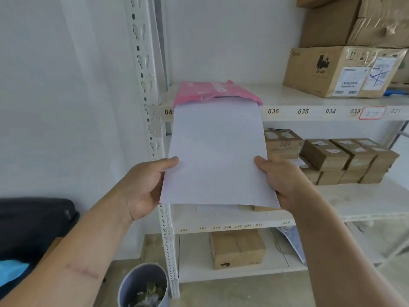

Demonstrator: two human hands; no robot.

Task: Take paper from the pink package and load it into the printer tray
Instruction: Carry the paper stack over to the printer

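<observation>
At the far left edge a dark bag or cushion (33, 227) lies low in the view with a scrap of blue plastic (12, 271) below it, against a plain white wall. Nearer the middle, on the floor, stands a grey waste bin (141, 286) holding crumpled scraps, just beside the perforated white upright (152, 120) of a metal shelving rack. The left hand (143, 187) grips the left edge of a stack of white paper (218, 156), thumb on top and fingers curled underneath. The paper's far end is tucked into the torn mouth of the pink package (205, 90), which lies on the upper shelf (309, 100) at its left end; most of the stack reaches out past the shelf edge toward the camera. The right hand (283, 180) clasps the right edge of the same stack in the same manner, thumb over the top sheet. The shelf's front lip carries number labels such as 036, 035 and 034. Below the paper, on the lowest shelf, sits a brown cardboard carton (238, 249). Further right, the middle shelf holds a cluster of small brown boxes (345, 160) stacked in two layers, and the upper shelf bears a large cardboard box (340, 72) with shipping labels, with more cartons piled above it.
</observation>
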